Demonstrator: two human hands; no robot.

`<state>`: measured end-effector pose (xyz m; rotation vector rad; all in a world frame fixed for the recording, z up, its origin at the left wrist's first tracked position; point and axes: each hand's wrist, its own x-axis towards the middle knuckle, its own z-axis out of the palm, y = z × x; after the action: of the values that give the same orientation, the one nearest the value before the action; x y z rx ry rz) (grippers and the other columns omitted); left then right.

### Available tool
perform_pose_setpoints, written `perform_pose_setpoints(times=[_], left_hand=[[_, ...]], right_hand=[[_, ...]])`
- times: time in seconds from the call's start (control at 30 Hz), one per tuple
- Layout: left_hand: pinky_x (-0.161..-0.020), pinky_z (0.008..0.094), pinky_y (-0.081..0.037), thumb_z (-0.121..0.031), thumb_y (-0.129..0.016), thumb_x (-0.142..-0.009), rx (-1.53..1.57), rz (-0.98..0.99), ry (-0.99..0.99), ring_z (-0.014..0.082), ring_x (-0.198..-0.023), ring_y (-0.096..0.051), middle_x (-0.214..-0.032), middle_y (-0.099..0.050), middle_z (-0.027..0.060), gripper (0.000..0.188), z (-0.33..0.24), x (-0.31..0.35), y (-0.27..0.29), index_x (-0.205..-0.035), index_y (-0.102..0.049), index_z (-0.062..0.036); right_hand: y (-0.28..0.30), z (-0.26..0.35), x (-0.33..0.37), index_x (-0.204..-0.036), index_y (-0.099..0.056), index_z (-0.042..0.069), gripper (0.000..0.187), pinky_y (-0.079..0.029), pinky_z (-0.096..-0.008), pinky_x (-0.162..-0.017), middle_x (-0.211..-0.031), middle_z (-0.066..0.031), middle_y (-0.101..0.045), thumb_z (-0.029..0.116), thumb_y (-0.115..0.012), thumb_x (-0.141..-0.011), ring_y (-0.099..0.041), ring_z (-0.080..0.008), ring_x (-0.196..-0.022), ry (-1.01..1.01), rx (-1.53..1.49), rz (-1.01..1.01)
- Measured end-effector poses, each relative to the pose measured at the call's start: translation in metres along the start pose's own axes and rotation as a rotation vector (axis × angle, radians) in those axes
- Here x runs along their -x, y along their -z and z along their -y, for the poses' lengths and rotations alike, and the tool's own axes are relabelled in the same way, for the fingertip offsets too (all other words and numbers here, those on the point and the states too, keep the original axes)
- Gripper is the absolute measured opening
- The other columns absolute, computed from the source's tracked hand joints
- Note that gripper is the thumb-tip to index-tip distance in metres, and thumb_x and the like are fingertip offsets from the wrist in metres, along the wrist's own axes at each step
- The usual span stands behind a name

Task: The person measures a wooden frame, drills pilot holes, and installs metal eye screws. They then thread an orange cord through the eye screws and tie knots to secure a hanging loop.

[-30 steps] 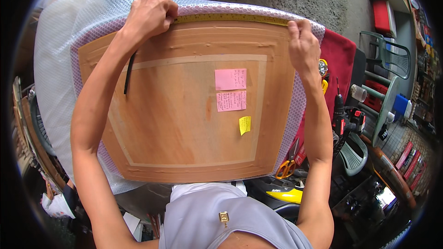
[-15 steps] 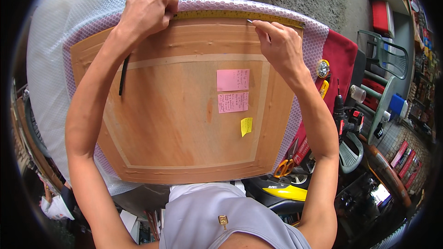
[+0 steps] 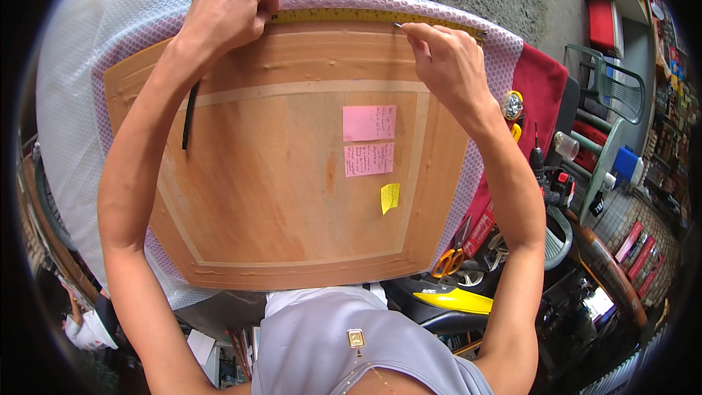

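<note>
A wooden panel bordered with brown tape lies flat before me. Along its far edge stretches a yellow tape measure. My left hand is closed over the tape's left end; whatever sits under those fingers is hidden. Toward the tape's right end, my right hand pinches a slim pen, whose silver tip points left at the panel's edge just below the tape. Two pink notes and a yellow note are stuck on the panel. A thin black stick lies beside my left forearm.
Bubble wrap spreads under the panel, over a red cloth at right. Orange-handled scissors, a roll of tape and a power drill lie right of my right arm. Green chairs stand farther right.
The view has shifted slightly, so the panel appears a little higher and farther left. Both hands keep their places on the tape and pen.
</note>
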<state>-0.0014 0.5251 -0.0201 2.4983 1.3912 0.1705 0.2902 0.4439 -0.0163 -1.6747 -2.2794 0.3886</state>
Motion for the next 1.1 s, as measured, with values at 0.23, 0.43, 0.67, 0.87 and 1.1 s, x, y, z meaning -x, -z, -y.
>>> perform_pose_setpoints(times=[0.23, 0.43, 0.67, 0.87, 1.1], left_hand=[[-0.065, 0.0366, -0.051, -0.011, -0.062, -0.073, -0.013, -0.001, -0.010, 0.0268, -0.073, -0.064, -0.075, -0.068, 0.0050, 0.008, 0.000, 0.001, -0.001, -0.076, -0.069, -0.0123], [-0.064, 0.0385, -0.051, -0.011, -0.061, -0.073, -0.064, 0.050, -0.029, 0.0297, -0.073, -0.064, -0.075, -0.068, 0.0074, 0.012, 0.000, 0.002, 0.000, -0.080, -0.070, -0.0132], [-0.076, 0.0396, -0.053, -0.017, -0.073, -0.070, 0.162, 0.009, -0.107, 0.0265, -0.090, -0.065, -0.097, -0.067, 0.0073, 0.043, -0.026, -0.005, 0.021, -0.113, -0.067, -0.0218], [-0.080, 0.0381, -0.054, -0.051, -0.087, -0.051, 0.364, -0.095, -0.134, 0.0279, -0.095, -0.062, -0.103, -0.060, 0.0164, 0.107, -0.178, -0.018, 0.030, -0.142, -0.040, -0.0197], [-0.092, 0.0389, -0.049, -0.062, -0.085, -0.048, 0.607, 0.286, -0.048, 0.0343, -0.107, -0.061, -0.112, -0.061, 0.0253, 0.124, -0.388, -0.023, -0.063, -0.142, -0.031, -0.0030]], right_hand=[[0.022, 0.016, -0.040, -0.078, -0.066, -0.001, 0.016, -0.052, -0.0444, -0.059, -0.072, -0.0225, -0.064, 0.005, -0.052, -0.076, -0.064, -0.0374, -0.066, 0.066, 0.200, 0.340], [0.025, 0.049, -0.069, -0.079, -0.069, 0.002, 0.018, -0.056, -0.0432, -0.063, -0.077, -0.0188, -0.067, 0.008, -0.053, -0.079, -0.068, -0.0332, -0.074, -0.051, 0.293, 0.534], [0.017, 0.030, 0.068, -0.096, -0.066, 0.006, 0.019, -0.053, -0.0442, -0.068, -0.087, -0.0169, -0.068, 0.015, -0.052, -0.088, -0.066, -0.0354, -0.078, -0.315, -0.009, -0.270], [0.053, -0.059, 0.240, -0.107, -0.063, 0.008, 0.024, -0.049, -0.0476, -0.076, -0.096, -0.0166, -0.067, 0.020, -0.053, -0.089, -0.064, -0.0342, -0.088, -0.844, 0.147, -0.272], [0.097, -0.037, 0.316, -0.102, -0.066, 0.009, 0.023, -0.041, -0.0436, -0.087, -0.098, -0.0100, -0.062, 0.021, -0.062, -0.083, -0.055, -0.0277, -0.102, -0.642, 0.095, -0.391]])
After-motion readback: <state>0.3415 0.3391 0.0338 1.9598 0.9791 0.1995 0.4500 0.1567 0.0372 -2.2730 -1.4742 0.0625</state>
